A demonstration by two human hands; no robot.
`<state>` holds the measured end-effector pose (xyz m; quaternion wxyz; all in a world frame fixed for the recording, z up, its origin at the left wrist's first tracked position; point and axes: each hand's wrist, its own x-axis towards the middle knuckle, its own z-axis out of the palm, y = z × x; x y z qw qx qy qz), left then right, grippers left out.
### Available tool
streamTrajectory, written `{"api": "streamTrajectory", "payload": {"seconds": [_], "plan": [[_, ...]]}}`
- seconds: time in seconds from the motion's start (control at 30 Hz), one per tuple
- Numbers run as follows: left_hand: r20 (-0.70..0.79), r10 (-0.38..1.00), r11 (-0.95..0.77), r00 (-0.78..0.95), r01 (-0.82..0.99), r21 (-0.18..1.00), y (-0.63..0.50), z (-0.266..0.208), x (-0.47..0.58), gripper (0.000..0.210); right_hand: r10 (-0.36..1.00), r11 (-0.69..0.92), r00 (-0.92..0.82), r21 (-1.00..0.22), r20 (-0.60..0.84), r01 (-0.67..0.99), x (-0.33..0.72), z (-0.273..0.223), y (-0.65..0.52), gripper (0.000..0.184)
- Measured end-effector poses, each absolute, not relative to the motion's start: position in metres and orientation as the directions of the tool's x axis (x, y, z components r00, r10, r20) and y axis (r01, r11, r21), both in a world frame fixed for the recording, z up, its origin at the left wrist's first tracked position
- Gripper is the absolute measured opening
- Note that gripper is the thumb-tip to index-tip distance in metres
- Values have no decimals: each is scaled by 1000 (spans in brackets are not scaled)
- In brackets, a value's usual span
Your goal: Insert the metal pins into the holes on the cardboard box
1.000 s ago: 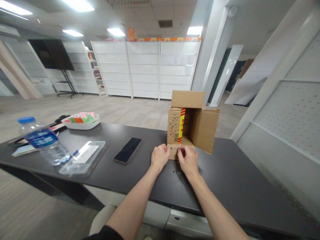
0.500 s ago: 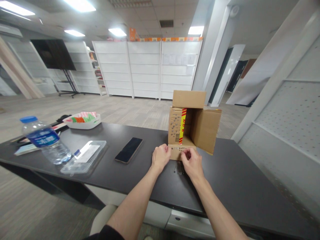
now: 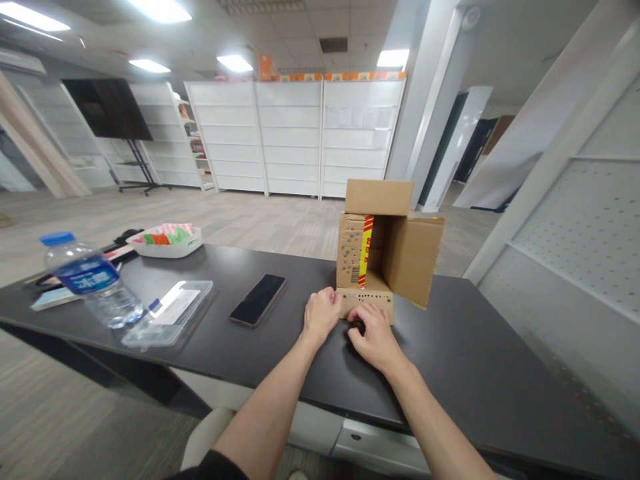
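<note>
Open brown cardboard box [image 3: 420,267], upright on black surface [image 3: 480,347] | grey-studded left panel [image 3: 350,250]: seemingly done | dark-holed front flap [image 3: 373,298]: seemingly unfinished | your left hand [image 3: 323,312]: curled at flap edge; right hand [image 3: 373,332]: curled before it | grip: cannot tell what's pinched

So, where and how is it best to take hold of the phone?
Probably by the long edges of the phone, coming from above and its right, where the left hand is. It lies flat and thin, with the plastic case on its left.
</note>
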<state>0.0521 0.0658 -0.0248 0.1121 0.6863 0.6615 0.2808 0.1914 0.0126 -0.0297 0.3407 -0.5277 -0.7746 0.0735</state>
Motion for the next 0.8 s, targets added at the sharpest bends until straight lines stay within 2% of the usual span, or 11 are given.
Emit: {"api": "streamTrajectory", "payload": {"seconds": [0.27, 0.8], "plan": [[226, 973, -90, -39, 841, 534, 64, -22, 53, 27, 851, 491, -333, -391, 407, 779, 187, -26, 7, 15], [246, 969, -106, -35, 838, 535, 64, -23, 52, 28, 846, 510, -373, -375, 382, 774, 187, -24, 6, 17]]}}
